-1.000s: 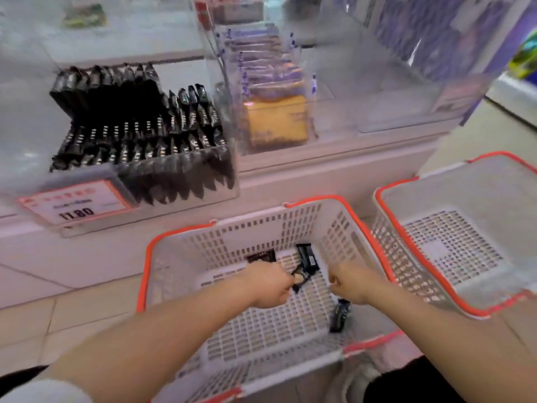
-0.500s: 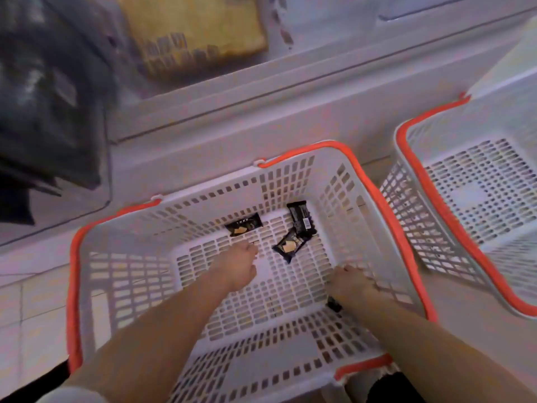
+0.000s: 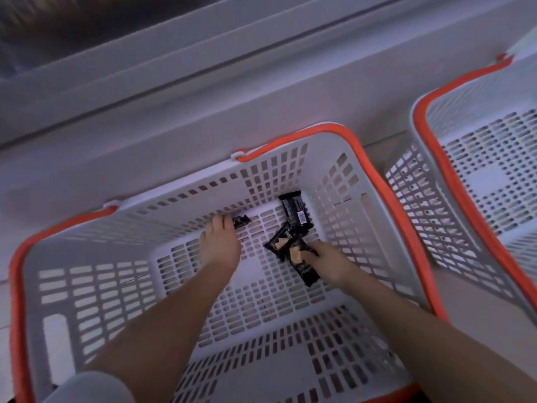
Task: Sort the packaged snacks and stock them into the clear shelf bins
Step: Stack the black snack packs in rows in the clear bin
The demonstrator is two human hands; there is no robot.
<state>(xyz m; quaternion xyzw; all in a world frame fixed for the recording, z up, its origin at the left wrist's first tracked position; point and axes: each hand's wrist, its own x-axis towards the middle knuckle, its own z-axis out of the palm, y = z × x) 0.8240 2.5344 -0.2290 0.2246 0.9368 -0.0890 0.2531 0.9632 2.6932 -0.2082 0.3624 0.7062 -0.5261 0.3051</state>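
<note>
Four black snack packs, all in the basket [image 3: 343, 132] at frame centre, on its slotted floor. Pack one [image 3: 241, 221]: small, at the far wall left of centre, left hand [image 3: 219, 245] on it, fingertips touching its left end; can't tell if they pinch it or just touch. Pack two [image 3: 295, 212]: lies flat toward the far right corner, barcode side up, no hand on it. Pack three [image 3: 279, 242]: tilted, just below pack two and overlapping its near end, pale print showing. Pack four [image 3: 305, 269]: angled down-right from pack three, right hand [image 3: 325, 263] holds it, fingers curled over its middle, near end sticking out below the hand. Packs three and four touch or overlap, edges blurred so can't separate them cleanly.

Both forearms reach in from the bottom of the frame; a pale sleeve [image 3: 93, 388] shows at lower left.

Basket is white mesh with an orange rim. Second basket [image 3: 427, 135], same type, at right edge of frame, just beside the first. Grey shelf base [image 3: 203, 82] runs across the upper frame, blurred
</note>
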